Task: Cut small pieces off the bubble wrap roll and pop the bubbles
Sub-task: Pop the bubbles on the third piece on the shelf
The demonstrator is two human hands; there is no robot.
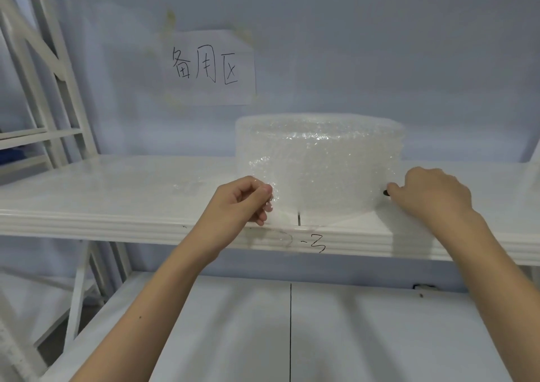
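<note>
1. Far left: white rack frame (43, 69), diagonal braces. Not involved.
2. Back wall: paper sign (211, 67) with handwritten characters, taped above the upper shelf (117, 206).
3. Left hand (244, 200): fingers curled, thumb and fingertips pinching the loose free edge of the bubble wrap sheet (267, 177) at the roll's left side.
4. Centre: bubble wrap roll (320, 162) stands on end on the upper shelf, near the front lip, right of middle. Marker scribble "-3" on the shelf edge below it.
5. Handling, my read: very light, soft, crushable, slightly slick film. The roll will likely slide or tip if the sheet is yanked, so steady the body and pull by the free edge, pinched firmly.
6. Right hand (432, 194): against the roll's lower right side, fingers curled round something small and dark (386, 193) at the fingertips. Possibly a cutter, can't tell.
7. Below: lower shelf (380, 338), white panels with a seam.
8. No cut piece visible yet.
</note>
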